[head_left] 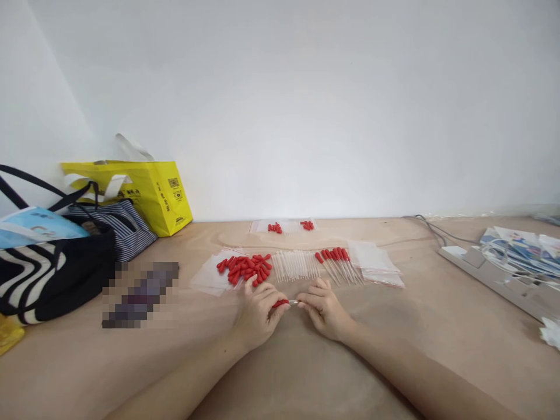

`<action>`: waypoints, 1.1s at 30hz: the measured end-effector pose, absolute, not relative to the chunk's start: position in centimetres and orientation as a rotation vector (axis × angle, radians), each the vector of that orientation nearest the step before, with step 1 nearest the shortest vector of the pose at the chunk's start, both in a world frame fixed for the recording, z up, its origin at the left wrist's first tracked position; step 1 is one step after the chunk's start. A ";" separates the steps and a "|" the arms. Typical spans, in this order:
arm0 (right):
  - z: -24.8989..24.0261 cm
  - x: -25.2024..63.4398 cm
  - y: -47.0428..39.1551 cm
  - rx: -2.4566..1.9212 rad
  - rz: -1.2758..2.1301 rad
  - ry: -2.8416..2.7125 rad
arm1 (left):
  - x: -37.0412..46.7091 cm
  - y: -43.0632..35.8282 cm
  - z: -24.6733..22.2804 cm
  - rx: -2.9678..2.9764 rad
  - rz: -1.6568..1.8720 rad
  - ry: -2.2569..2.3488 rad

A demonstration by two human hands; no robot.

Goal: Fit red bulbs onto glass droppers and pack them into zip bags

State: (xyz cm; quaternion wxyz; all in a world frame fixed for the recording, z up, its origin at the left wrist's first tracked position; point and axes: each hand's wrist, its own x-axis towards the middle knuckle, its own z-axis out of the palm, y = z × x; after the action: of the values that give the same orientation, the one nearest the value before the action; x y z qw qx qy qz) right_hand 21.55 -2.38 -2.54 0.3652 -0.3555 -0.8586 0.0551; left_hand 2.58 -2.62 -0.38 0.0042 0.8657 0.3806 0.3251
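My left hand (260, 313) pinches a red rubber bulb (280, 303) between thumb and fingers. In my right hand (322, 308), the fingertips are closed on a thin clear dropper tube (293, 302), whose end meets the bulb's mouth. How far the tube sits inside cannot be made out. Just beyond my left hand lies a heap of red bulbs (247, 267) on clear plastic bags (205, 275). A row of bare clear tubes (297, 265) lies beyond both hands. To its right, several droppers (341, 265) have red bulbs on their ends.
More plastic bags (376, 265) lie right of the droppers. Bagged red bulbs and tubes (289, 226) rest near the wall. At left stand a yellow bag (166, 198), a striped pouch (126, 227) and a black bag (83, 268). A white power strip (485, 280) with cables lies at right.
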 end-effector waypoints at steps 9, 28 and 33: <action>-1.6 22.4 -1.7 -1.123 -0.059 -2.269 | 2.2 -2.2 0.0 2.815 1.006 1.346; -1.4 25.7 4.0 -2.191 -0.105 -1.631 | 0.7 -0.7 -1.3 2.714 0.904 1.725; -1.0 24.0 4.6 -2.168 -0.092 -1.703 | 0.5 -0.3 -1.1 2.740 0.935 1.819</action>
State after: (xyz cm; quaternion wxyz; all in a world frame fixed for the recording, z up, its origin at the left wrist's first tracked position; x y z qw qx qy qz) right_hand 24.05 4.61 -1.01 0.1904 -0.7715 -0.6062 -0.0326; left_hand 0.55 -0.35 -1.05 -0.1383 0.7938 0.5268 0.2708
